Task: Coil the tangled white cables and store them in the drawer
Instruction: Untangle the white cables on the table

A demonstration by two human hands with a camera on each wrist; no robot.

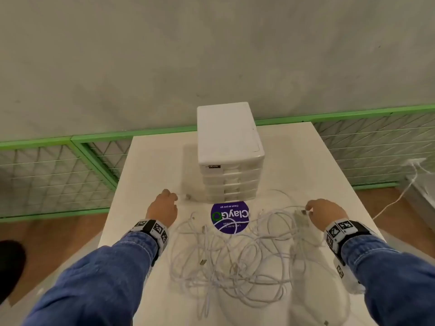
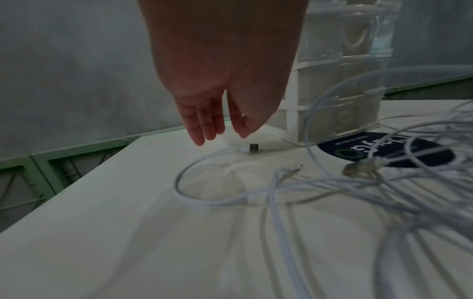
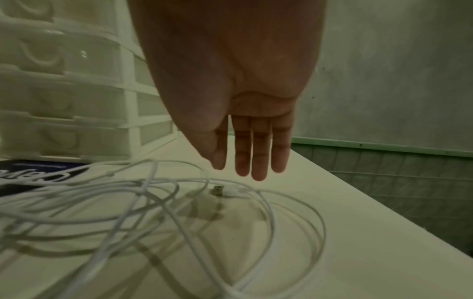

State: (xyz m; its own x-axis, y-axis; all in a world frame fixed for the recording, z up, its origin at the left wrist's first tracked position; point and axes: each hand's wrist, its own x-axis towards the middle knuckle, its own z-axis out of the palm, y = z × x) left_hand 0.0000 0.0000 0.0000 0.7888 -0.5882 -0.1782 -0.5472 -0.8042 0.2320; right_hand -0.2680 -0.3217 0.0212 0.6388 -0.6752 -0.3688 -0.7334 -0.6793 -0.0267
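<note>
Tangled white cables (image 1: 235, 252) are lying loose on the table (image 1: 146, 161), nearest of all, with nothing coiled yet. Just beyond, the left hand (image 1: 163, 208) is hovering with straight fingers (image 2: 204, 125) over a plug (image 2: 253, 148), holding nothing. The right hand (image 1: 323, 214) is hanging the same way, fingers (image 3: 258, 153) relaxed and empty, above another plug (image 3: 225, 190). Farther back, the drawer unit (image 1: 229, 156) is standing shut, so the whole job seems to be still ahead. How many cables are knotted together is hard to make out.
</note>
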